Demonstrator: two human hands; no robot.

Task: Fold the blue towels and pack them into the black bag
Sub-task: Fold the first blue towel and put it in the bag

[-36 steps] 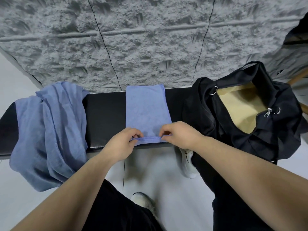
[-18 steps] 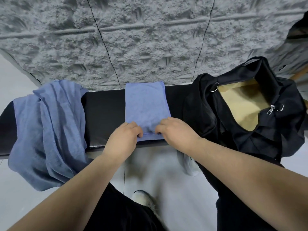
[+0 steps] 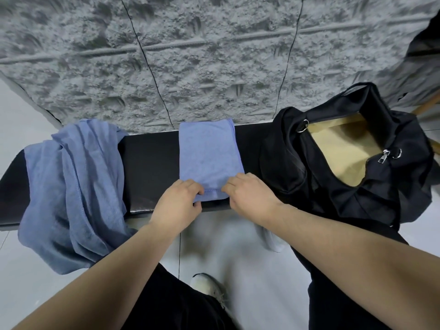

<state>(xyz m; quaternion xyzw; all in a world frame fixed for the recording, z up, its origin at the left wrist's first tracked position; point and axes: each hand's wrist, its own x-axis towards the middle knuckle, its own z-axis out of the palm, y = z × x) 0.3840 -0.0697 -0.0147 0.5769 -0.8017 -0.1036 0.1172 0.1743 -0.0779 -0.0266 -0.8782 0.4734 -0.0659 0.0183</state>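
While the rough grey wall (image 3: 214, 55) fills the top of the view, its surface pitted like raw concrete and crossed by thin dark seams, a long black bench (image 3: 150, 167) runs beneath it, smooth and faintly glossy like padded leatherette. At the bench's right end slumps the black bag (image 3: 297, 177), a soft, matte fabric shape with its mouth gaping to show a flat tan lining, metal rings and a small silver zipper pull. Over the left end hangs a heap of unfolded blue towels (image 3: 71, 186), thin, rumpled cloth falling in long creases past the bench edge toward the pale floor (image 3: 23, 270), with a stitched hem showing. Between heap and bag, a folded blue towel (image 3: 209, 153) lies flat on the bench as a neat upright rectangle, slightly fuzzy in texture. Its near hem is pinched at both corners: the left hand (image 3: 178, 203) grips the left corner with curled fingers, and the right hand (image 3: 250, 194) grips the right corner likewise.
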